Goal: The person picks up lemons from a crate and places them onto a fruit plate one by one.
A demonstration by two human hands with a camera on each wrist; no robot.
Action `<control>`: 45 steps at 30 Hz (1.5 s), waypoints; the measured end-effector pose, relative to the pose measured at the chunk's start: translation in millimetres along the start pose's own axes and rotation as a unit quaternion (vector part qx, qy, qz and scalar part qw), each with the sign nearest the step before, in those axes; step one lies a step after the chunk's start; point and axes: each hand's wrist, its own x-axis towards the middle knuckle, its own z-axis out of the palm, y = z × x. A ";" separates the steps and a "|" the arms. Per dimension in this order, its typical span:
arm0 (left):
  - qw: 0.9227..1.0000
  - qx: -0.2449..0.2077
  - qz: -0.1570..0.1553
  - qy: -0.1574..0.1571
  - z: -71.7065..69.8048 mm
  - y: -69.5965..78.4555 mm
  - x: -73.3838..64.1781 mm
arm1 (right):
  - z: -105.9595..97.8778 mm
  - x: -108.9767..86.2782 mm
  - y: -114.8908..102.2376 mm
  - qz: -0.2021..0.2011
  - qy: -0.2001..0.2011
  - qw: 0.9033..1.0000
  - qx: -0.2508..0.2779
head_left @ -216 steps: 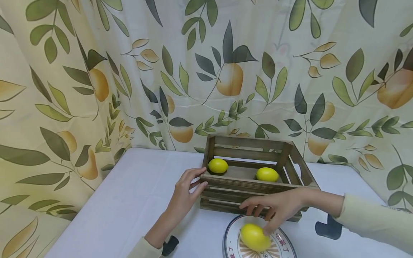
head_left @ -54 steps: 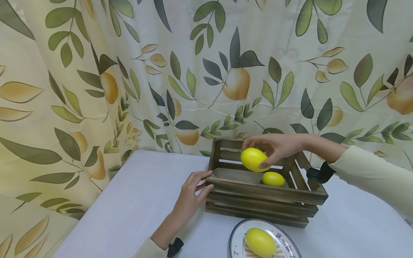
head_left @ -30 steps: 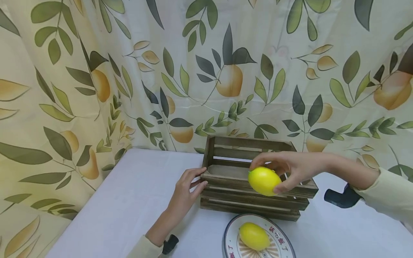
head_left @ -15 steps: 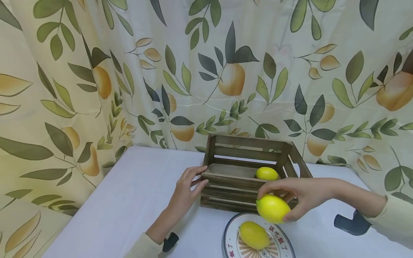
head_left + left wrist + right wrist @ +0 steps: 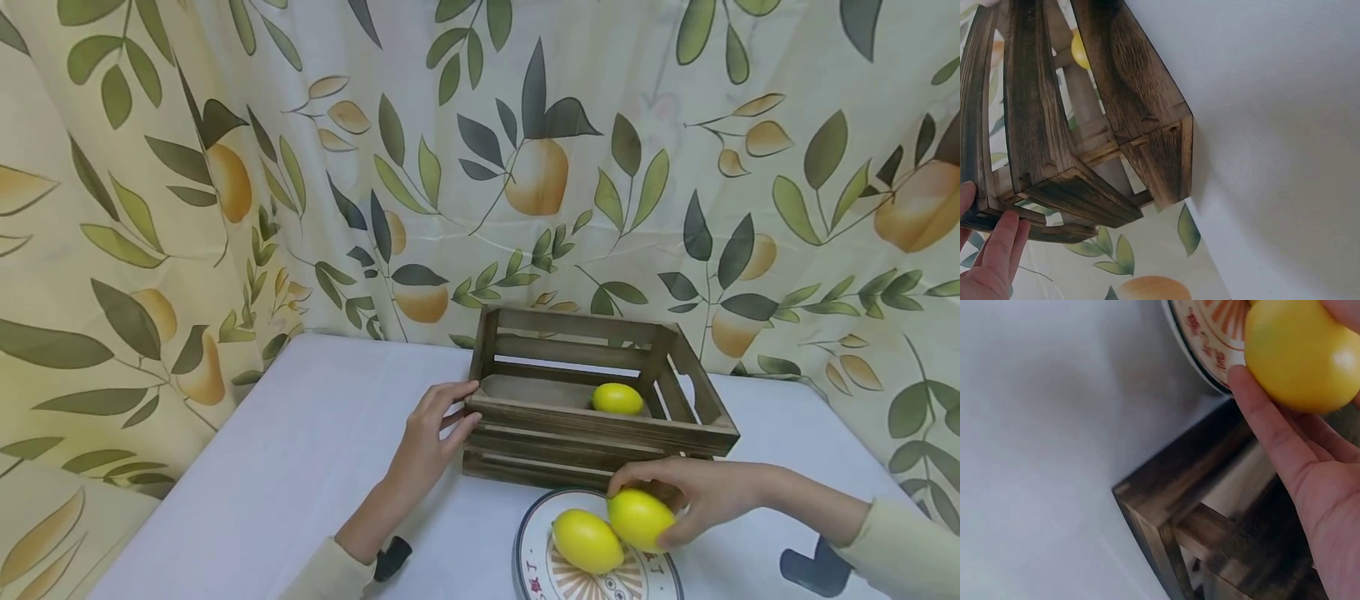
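My right hand [image 5: 693, 500] holds a yellow lemon [image 5: 641, 520] between thumb and fingers, over the right part of a round patterned plate [image 5: 534, 521]. Right beside it, a second lemon [image 5: 587, 542] lies on the plate. In the right wrist view the held lemon [image 5: 1304, 356] overlaps the plate's rim, one finger along its side. My left hand [image 5: 429, 433] grips the near left corner of a slatted wooden crate [image 5: 585, 423], thumb at the front and fingers at the side. A third lemon [image 5: 617, 398] rests inside the crate, towards its right end.
A white cloth [image 5: 322, 450] covers the table. The crate stands just behind the plate, close to it. A curtain [image 5: 540, 275] printed with fruit and leaves hangs along the back and left side.
My right hand has lifted the left lemon out of the crate and brought it forward and down to the plate, beside the lemon there. The left hand has stayed on the crate's corner.
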 end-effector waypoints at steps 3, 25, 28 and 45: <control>1.000 -0.003 -0.003 -0.002 -0.2 0.5 -0.6 | 4.2 1.6 5.6 -0.002 0.007 1.000 -0.011; 1.000 0.001 -0.013 -0.003 1.1 2.5 -0.1 | 14.2 10.1 13.9 0.006 0.001 1.000 -0.001; 1.000 0.002 -0.014 -0.004 0.8 3.1 -0.2 | 11.2 9.4 11.0 -0.001 0.003 1.000 0.002; 1.000 -0.001 -0.008 0.000 0.4 1.6 -1.9 | -10.1 -1.2 -17.5 -0.040 0.011 0.997 -0.062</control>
